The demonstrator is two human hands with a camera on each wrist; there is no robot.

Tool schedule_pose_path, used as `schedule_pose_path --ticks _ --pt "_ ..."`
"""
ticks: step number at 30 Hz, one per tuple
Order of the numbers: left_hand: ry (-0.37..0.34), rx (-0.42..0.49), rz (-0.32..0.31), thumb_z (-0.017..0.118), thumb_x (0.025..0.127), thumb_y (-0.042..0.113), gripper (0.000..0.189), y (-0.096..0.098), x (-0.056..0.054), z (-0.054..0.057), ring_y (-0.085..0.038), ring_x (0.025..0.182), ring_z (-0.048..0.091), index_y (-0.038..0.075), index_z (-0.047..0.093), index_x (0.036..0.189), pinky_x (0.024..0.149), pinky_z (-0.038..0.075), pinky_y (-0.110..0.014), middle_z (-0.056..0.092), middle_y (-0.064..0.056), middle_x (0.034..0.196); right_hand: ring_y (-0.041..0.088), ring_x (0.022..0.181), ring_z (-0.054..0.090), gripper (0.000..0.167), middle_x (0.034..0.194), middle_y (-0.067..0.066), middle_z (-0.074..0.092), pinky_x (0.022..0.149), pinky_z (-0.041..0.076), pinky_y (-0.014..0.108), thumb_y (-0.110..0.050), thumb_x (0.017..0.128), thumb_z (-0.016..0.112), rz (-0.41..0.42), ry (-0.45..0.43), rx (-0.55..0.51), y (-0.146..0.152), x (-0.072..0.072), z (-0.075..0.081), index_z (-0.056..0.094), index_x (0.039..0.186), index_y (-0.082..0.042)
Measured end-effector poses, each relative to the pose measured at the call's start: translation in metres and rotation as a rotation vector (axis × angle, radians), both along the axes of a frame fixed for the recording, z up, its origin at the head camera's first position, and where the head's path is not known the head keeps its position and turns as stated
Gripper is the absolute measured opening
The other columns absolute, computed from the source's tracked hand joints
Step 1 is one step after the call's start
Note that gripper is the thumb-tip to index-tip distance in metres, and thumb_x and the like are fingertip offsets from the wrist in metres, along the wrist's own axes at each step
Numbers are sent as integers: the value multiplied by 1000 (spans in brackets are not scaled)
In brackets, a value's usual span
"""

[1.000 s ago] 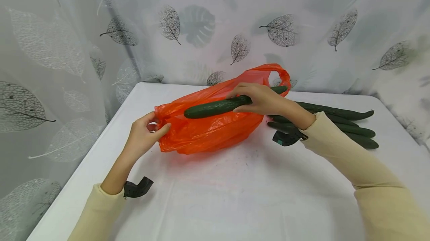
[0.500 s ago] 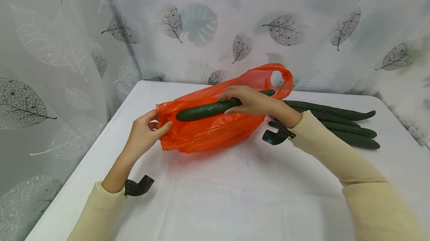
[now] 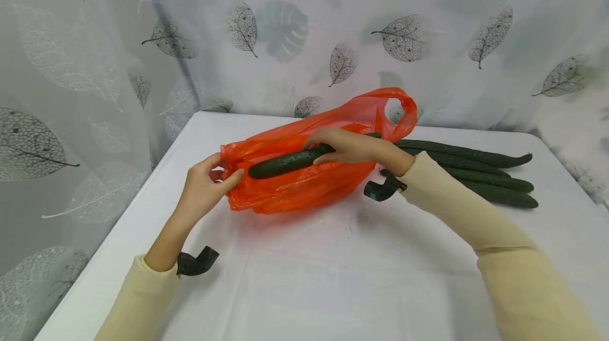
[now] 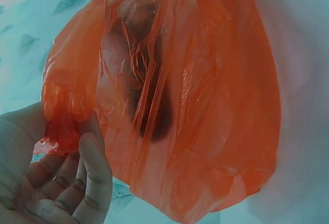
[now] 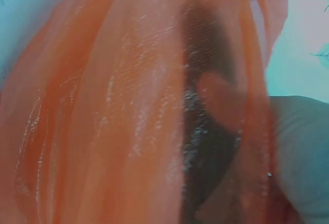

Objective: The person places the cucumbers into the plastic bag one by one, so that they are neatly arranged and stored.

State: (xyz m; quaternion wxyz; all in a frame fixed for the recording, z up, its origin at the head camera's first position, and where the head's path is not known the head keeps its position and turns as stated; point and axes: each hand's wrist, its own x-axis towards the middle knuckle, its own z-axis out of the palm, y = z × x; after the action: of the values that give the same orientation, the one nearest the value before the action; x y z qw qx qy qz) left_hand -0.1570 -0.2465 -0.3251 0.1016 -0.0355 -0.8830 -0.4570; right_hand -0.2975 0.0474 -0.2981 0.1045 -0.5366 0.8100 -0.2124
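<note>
An orange-red plastic bag (image 3: 295, 193) lies spread open on the table. My left hand (image 3: 204, 182) pinches its left end between thumb and fingers; the left wrist view shows the gathered film (image 4: 64, 131) in that grip. Above the bag's mouth, my right hand (image 3: 342, 146) holds a dark green cucumber (image 3: 280, 164) round its middle, its left end tilted down. Through the thin plastic the cucumber (image 5: 205, 147) shows as a dark shape in the right wrist view, with the right thumb against it. Part of the cucumber is hidden behind the right hand.
Several cucumbers (image 3: 499, 185) lie side by side on the table's right, partly behind the right sleeve. The bag's handle loop (image 3: 404, 116) stands up at the back. A leaf-patterned curtain (image 3: 295, 29) hangs behind the white table (image 3: 304, 277).
My right hand has moved left and slightly down with the cucumber, bringing it lower into the bag's mouth. The left hand keeps its hold on the bag, nearly still.
</note>
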Motion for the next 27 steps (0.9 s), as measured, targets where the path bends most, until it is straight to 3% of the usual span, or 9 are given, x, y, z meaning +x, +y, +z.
schedule_pose_path --ticks 9,27 --pt "2 5 3 68 92 19 37 0 0 0 -27 79 62 -3 59 120 62 53 -17 61 -21 105 24 103 56 36 116 12 63 96 48 39 -13 91 69 47 -85 59 -4 -7 -9 60 123 2" --pt "13 19 -1 68 92 16 34 1 0 -1 -28 79 66 -2 60 120 64 53 -16 61 -21 106 24 114 53 37 124 9 59 104 44 38 -17 97 60 85 -287 268 -7 -20 -25 55 130 -2"
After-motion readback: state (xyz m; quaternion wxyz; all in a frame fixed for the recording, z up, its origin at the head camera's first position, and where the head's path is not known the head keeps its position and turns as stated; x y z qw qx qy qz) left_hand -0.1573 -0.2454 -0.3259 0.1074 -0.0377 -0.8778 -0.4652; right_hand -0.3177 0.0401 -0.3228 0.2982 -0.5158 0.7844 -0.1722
